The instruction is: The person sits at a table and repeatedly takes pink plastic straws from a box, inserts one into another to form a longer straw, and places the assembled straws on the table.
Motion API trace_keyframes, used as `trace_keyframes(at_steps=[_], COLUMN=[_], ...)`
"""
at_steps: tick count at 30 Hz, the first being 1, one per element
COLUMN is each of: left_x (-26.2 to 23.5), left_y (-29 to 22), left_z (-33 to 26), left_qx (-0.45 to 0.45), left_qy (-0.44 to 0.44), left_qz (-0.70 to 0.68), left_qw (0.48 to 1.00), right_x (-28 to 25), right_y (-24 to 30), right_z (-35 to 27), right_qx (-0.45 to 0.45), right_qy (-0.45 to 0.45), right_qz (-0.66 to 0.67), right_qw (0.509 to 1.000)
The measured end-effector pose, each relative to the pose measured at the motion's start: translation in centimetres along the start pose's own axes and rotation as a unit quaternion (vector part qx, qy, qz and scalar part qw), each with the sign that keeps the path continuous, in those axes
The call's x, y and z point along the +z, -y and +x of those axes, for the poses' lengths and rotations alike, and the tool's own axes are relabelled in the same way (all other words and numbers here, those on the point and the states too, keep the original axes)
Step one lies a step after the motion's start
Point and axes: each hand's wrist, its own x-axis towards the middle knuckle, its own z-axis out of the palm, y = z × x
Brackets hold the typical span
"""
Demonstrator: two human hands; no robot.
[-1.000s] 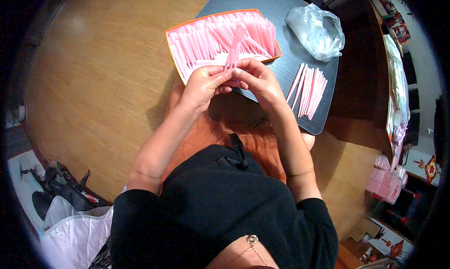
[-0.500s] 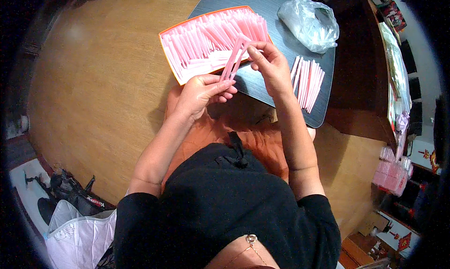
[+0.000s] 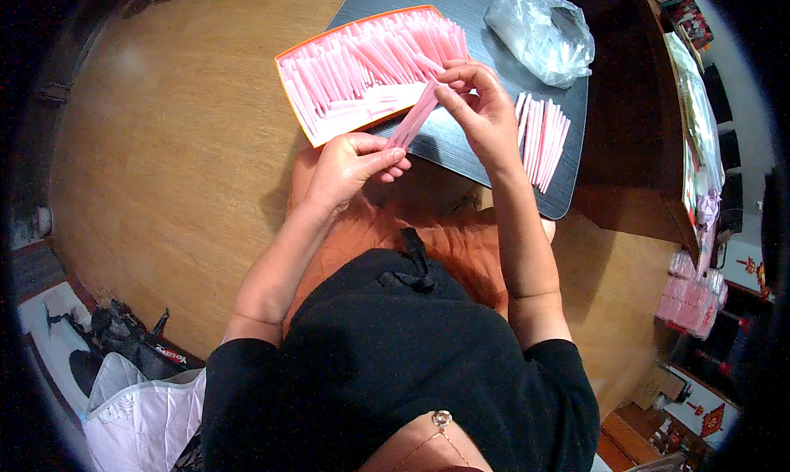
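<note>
A narrow, flat pink strip (image 3: 415, 116) slants between my two hands; its exact kind does not show. My left hand (image 3: 352, 166) pinches the lower end between thumb and fingers. At the upper end, my right hand (image 3: 484, 114) has thumb and fingertips closed on the strip. Just beyond them stands a shallow orange-rimmed box (image 3: 294, 102) packed with thin pink folded pieces (image 3: 362, 60), several lying flat along its near side. To the right of my right hand, slim pale pink sticks or rolls (image 3: 543, 143) lie side by side in a row.
The dark table (image 3: 502, 69) with rounded corners carries the box and the row. At its far right sits a crumpled clear plastic bag (image 3: 543, 37) with pale pieces inside. A dark wooden cabinet (image 3: 629, 126) stands to the right. Brown floor (image 3: 164, 143) spreads left.
The strip's two long bands, spread with a gap between them before, now lie closer together. My right hand has shifted slightly, and both hands still hold the ends.
</note>
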Motion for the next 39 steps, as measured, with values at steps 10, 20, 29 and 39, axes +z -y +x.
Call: trace_keyframes(at_steps=[10, 20, 29, 39], left_x=[0.4, 0.4, 0.7, 1.4], left_y=[0.1, 1.1, 1.2, 1.5], left_z=[-0.3, -0.2, -0.2, -0.8], left_qx=[0.005, 0.074, 0.064, -0.044], left_qy=[-0.016, -0.03, -0.017, 0.008], left_qz=[-0.008, 0.041, 0.008, -0.051], left_qw=[1.0, 0.996, 0.998, 0.998], right_x=[-0.5, 0.1, 0.7, -1.3], right_y=[-0.7, -0.5, 0.0, -1.9], right_z=[0.1, -0.8, -2.1, -0.6], right_qx=[-0.002, 0.032, 0.255, 0.178], right_qy=[-0.03, -0.028, 0.128, -0.089], right_qz=[-0.036, -0.069, 0.201, 0.3], right_qw=[0.999, 0.997, 0.937, 0.933])
